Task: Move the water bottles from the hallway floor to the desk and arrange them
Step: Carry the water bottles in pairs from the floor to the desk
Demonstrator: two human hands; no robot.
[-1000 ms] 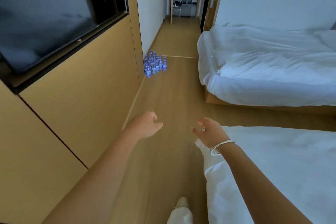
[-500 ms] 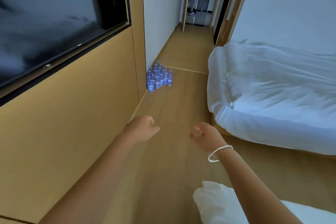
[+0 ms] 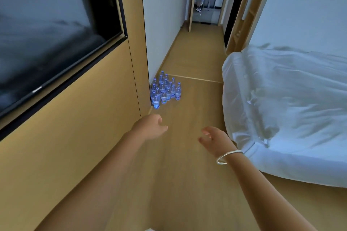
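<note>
Both hands, left hand (image 3: 150, 126) and right hand (image 3: 214, 138), empty with loose grip; far water bottles (image 3: 165, 90) look full, heavy, slick—grab mid-body.

White bed (image 3: 293, 110) right; dark screen (image 3: 47, 30) in wood wall panel (image 3: 75, 146) left.

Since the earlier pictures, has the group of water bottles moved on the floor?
No. The water bottles stand in the same corner where the white wall meets the wooden panel; only the camera came closer.
</note>
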